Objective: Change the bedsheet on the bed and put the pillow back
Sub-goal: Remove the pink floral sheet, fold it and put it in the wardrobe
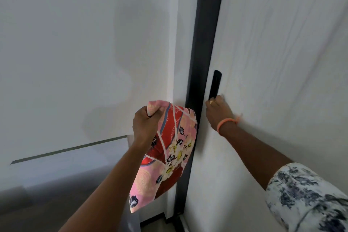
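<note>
You are gripping a folded bedsheet [169,149] in your left hand [146,124], raised in front of a white wall [75,43]. Your fingers [157,112] are curling tightly round its top corner, bunching the cloth into your fist, and the rest of the bedsheet is hanging down below and to the right of your hand, draping beside your left forearm. Its right edge is lying in front of the dark vertical strip [205,43] that is running between the wall and a white door [282,52].

The bedsheet is showing a busy print: pink and red panels crossed by thin pale lines, white flowers with yellow centres, and small dark leaves. A few blue-grey bands are showing near the top. It is looking folded into a thick pad, with one pointed corner hanging lowest.

Your right hand [218,112] is reaching to the black handle [215,84] on the door. Its fingers are curling round the lower end of the handle, holding it. A ring is sitting on one finger, an orange band [227,122] is circling your wrist, and a white sleeve [308,199] with a dark blue pattern is covering your upper arm.

No writing, brand or label is readable on the bedsheet, door or handle.
</note>
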`<state>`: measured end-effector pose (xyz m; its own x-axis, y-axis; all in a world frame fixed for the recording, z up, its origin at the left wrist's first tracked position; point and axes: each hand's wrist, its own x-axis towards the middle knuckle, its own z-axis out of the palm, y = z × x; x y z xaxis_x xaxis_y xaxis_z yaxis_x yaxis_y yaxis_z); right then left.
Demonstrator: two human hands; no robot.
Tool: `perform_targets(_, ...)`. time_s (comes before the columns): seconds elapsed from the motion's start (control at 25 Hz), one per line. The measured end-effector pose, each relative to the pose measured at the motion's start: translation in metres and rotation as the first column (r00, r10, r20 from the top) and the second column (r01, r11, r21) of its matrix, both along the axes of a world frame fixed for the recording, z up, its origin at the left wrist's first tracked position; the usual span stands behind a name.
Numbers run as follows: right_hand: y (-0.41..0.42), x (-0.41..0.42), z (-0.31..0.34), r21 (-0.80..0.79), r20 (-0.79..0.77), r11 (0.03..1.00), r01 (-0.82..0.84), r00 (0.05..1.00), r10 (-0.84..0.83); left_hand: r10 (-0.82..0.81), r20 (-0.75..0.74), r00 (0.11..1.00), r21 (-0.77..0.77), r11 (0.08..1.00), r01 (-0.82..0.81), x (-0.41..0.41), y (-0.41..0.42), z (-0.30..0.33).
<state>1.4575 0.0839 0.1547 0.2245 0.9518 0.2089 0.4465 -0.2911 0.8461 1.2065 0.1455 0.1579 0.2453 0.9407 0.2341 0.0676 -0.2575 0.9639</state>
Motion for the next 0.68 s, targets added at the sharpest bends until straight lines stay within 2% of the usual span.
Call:
perform_targets(0.12, 0.002, -0.007, 0.002, 0.082, -0.139, 0.993, 0.083, 0.988, -0.071, -0.095, 0.037, 0.995, -0.022, 0.995, 0.096, 0.011, 0.007, -0.001)
perform_targets(0.2, -0.004, -0.012, 0.005, 0.132, -0.174, 0.985, 0.107, 0.981, -0.083, -0.137, 0.047, 0.989, -0.021, 0.990, 0.138, 0.014, 0.014, -0.001)
perform_targets(0.28, -0.015, -0.022, 0.004, 0.116, -0.196, 0.981, 0.153, 0.972, -0.128, -0.180, 0.034, 0.983, -0.013, 0.984, 0.180, 0.017, 0.022, 0.001)
perform_targets(0.44, -0.032, -0.050, 0.018, 0.144, -0.275, 0.931, 0.336, 0.917, -0.289, -0.286, -0.073, 0.956, 0.093, 0.952, 0.292, 0.035, 0.034, 0.007)
perform_targets(0.52, -0.044, -0.058, 0.019, 0.198, -0.365, 0.886, 0.420, 0.870, -0.331, -0.334, -0.144, 0.931, 0.150, 0.923, 0.355, 0.048, 0.037, 0.009)
perform_targets(0.56, -0.051, -0.059, 0.019, 0.264, -0.490, 0.864, 0.429, 0.831, -0.263, -0.357, -0.164, 0.920, 0.169, 0.908, 0.383, 0.054, 0.037, 0.011)
perform_targets(0.6, -0.057, -0.056, 0.017, 0.360, -0.658, 0.834, 0.417, 0.748, -0.089, -0.392, -0.178, 0.903, 0.188, 0.887, 0.422, 0.060, 0.038, 0.014)
perform_targets(0.64, -0.064, -0.055, 0.017, 0.444, -0.796, 0.790, 0.423, 0.591, 0.130, -0.451, -0.193, 0.871, 0.209, 0.849, 0.486, 0.065, 0.038, 0.018)
perform_targets(0.68, -0.069, -0.057, 0.018, 0.487, -0.857, 0.760, 0.430, 0.405, 0.320, -0.542, -0.215, 0.813, 0.220, 0.784, 0.581, 0.070, 0.039, 0.024)
